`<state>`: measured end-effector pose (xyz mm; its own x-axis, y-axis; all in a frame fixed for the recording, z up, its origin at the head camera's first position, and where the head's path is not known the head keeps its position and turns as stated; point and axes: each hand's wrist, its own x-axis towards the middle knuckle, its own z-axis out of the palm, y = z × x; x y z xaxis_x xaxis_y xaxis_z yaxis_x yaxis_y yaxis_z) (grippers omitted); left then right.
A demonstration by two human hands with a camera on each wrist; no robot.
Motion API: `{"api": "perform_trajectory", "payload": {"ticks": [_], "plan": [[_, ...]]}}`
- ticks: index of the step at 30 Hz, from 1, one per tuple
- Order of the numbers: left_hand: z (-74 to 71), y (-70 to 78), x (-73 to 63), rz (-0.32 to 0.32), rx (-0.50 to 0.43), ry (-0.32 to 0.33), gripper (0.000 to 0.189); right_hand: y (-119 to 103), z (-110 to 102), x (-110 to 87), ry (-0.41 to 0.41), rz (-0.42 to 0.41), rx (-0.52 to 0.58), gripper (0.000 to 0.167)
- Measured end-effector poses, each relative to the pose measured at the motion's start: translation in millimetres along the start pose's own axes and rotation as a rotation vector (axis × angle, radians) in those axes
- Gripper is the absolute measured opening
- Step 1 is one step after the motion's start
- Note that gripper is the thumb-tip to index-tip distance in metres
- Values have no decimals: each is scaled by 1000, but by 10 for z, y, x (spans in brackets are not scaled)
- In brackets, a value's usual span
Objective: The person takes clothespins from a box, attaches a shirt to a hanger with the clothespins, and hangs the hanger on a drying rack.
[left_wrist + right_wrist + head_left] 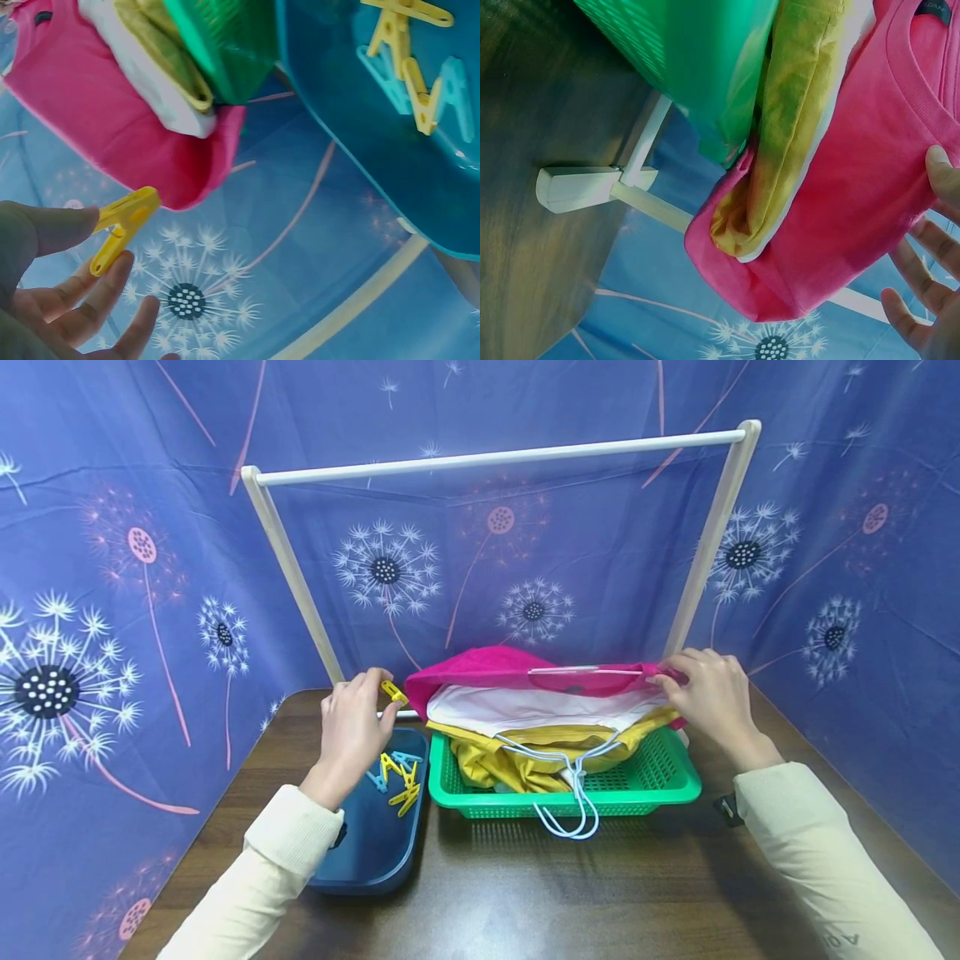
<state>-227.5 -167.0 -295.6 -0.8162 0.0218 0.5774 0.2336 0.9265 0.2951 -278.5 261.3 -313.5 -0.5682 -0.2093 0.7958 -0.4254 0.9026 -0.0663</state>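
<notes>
Between thumb and fingers, my left hand (351,727) pinches a yellow clothespin (127,221), held just off the left end of a pink T-shirt (487,670). My right hand (712,697) grips that shirt's edge by the collar; in the right wrist view the thumb lies on the front, fingers behind. The shirt lies over a green basket (660,797), on top of a white cloth (480,706) and a yellow garment (517,768). Pale drawstrings (577,777) hang over the basket's front rim. Several yellow and blue clothespins (405,797) lie in a dark blue tray (375,860).
Behind the basket stands a drying rack with a white top bar (495,462) and wooden uprights (708,543). A brown wooden table (525,893) bears everything. Blue dandelion-print cloth (382,410) hangs at the back and both sides.
</notes>
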Motion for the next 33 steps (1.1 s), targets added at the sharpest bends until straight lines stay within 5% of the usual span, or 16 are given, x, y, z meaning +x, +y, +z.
{"api": "perform_trajectory", "payload": {"ticks": [10,33], "plan": [[-27,179,136,46,-76,93,32,28,36,14,7,-2,-6,12],[117,358,286,152,-93,125,24,42,84,44,-32,47,-7,10]]}}
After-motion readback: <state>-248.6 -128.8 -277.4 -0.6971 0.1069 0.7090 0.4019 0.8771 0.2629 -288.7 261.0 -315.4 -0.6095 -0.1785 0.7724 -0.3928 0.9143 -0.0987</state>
